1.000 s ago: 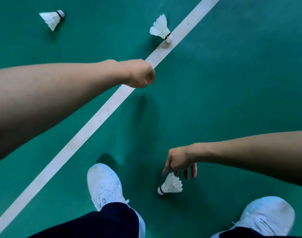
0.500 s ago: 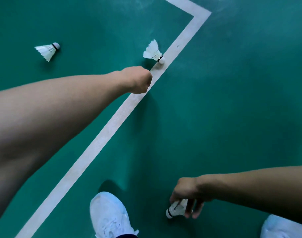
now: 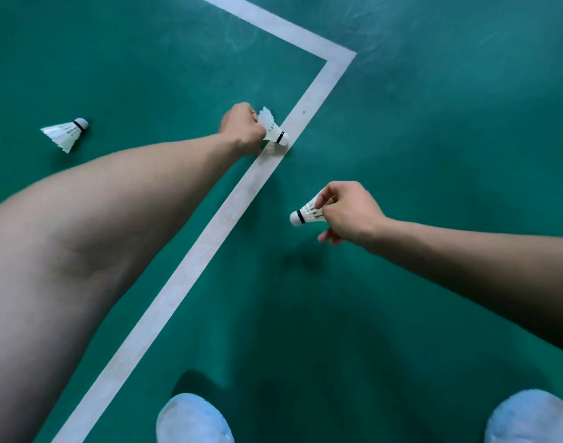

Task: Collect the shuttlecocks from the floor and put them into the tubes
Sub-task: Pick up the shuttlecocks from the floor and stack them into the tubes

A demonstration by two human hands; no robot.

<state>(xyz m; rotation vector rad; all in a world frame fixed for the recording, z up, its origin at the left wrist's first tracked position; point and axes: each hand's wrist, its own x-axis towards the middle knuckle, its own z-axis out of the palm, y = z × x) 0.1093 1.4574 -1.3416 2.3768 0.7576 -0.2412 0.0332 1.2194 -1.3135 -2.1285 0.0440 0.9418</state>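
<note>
My right hand (image 3: 349,214) holds a white feather shuttlecock (image 3: 306,214) by its skirt, lifted above the green floor, cork pointing left. My left hand (image 3: 243,129) reaches far forward, fingers curled at the skirt of a second shuttlecock (image 3: 273,129) that lies by the white court line; the fingertips are hidden under the hand. A third shuttlecock (image 3: 66,133) lies on the floor at the far left, cork to the right. No tube is in view.
A white court line (image 3: 210,238) runs diagonally from bottom left to a corner at the upper right. My two white shoes (image 3: 194,420) (image 3: 532,417) stand at the bottom edge. Green court floor spreads all around.
My right hand has lifted its shuttlecock off the floor and moved up and forward. My left hand has advanced to the shuttlecock by the line and closed round its skirt.
</note>
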